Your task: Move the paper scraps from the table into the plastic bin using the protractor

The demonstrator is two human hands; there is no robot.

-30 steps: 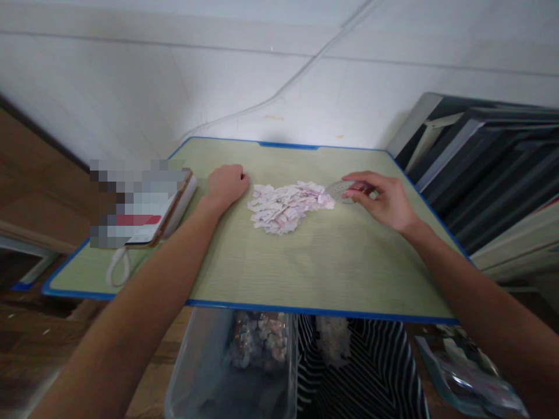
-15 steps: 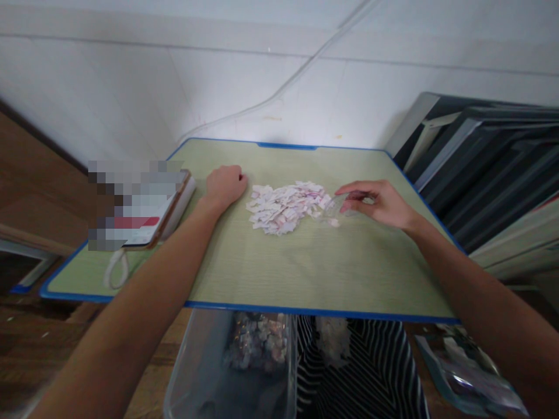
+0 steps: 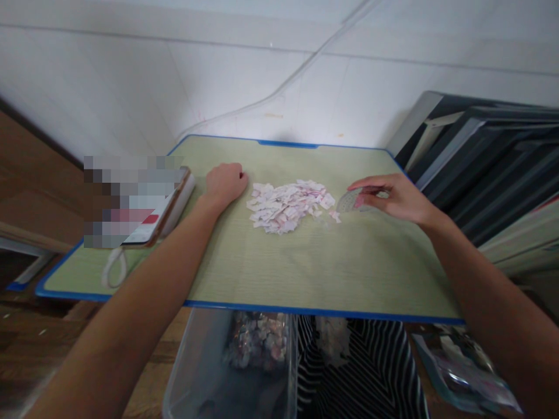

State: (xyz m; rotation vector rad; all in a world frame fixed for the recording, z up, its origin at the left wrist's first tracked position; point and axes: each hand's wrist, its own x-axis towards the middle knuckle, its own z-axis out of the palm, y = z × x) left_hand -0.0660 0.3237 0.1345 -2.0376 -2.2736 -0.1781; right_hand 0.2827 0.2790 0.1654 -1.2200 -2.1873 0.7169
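Protractor (image 3: pixel 347 201) in leftward-pointing right grip (image 3: pixel 399 196)

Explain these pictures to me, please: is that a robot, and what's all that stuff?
No robot here, just a person. One camera, worn on that person's head, looks forward and down. On the table is a pile of small pale scraps that look like paper. The left hand rests beside it, curled up. The right hand holds a see-through curved piece, perhaps a protractor, near the pile's right side. A phone sits at the table's left.
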